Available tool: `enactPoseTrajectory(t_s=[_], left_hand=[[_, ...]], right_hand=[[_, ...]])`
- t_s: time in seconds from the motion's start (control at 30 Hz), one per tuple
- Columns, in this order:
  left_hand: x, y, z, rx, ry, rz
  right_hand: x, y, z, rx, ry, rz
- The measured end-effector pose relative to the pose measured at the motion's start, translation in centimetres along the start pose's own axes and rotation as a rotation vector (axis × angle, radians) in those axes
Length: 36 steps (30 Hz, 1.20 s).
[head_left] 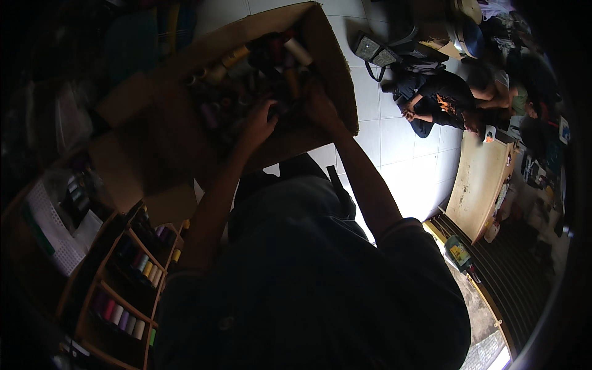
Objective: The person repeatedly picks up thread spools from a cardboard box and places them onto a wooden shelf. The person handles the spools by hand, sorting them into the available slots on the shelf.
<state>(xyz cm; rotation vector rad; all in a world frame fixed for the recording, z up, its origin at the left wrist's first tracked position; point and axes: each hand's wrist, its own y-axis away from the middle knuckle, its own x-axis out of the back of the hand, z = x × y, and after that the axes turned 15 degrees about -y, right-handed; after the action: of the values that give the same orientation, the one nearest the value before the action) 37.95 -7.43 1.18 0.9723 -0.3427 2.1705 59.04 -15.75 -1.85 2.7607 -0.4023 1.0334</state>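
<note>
Many thread spools are gathered in disorder inside a large cardboard box, which is placed in front of the person, and both hands are lowered into it. A cream spool is seen near the far wall of the box, a yellow-orange spool to its left, and a purple spool nearer to the left side. By the left hand, the thumb and the fingers are shown a little apart above the spools, but whether something is pinched between them cannot be told. The right hand is covered by shadow close to the right wall, so the state of its fingers cannot be told either. No spool is seen lifted clear of the box, and the contents are left mixed, without rows; therefore the handling of this pile is judged to be far from complete. In contrast, at the lower left, spools are already stood in neat rows in a wooden rack. Whether these rows are part of the same work cannot be known, and an exact share of what is done cannot be given.
</note>
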Motion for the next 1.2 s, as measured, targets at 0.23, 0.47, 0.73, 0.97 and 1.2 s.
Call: enactPoseTrajectory(t_s=[0.23,0.47,0.73,0.97,1.2], left_hand=[[-7.5,-5.2,-1.7,0.089,-0.195,-0.015],[-11.3,-5.0,-3.7,0.250,-0.273,0.023],[-8.4,-4.3,-2.7,0.371,-0.077,0.159],[-4.9,-2.5,-2.1,0.488,0.081,0.341],[0.4,1.6,0.1,0.685,0.298,0.439]], right_hand=[[-1.3,-2.4,3.1,-0.162,0.095,-0.130],[-0.3,-3.7,2.3,-0.315,0.145,-0.292],[1.6,-4.2,0.7,-0.328,0.023,-0.375],[2.7,-4.0,-0.3,-0.230,-0.180,-0.406],[5.2,-4.5,-3.0,-0.208,-0.160,-0.510]])
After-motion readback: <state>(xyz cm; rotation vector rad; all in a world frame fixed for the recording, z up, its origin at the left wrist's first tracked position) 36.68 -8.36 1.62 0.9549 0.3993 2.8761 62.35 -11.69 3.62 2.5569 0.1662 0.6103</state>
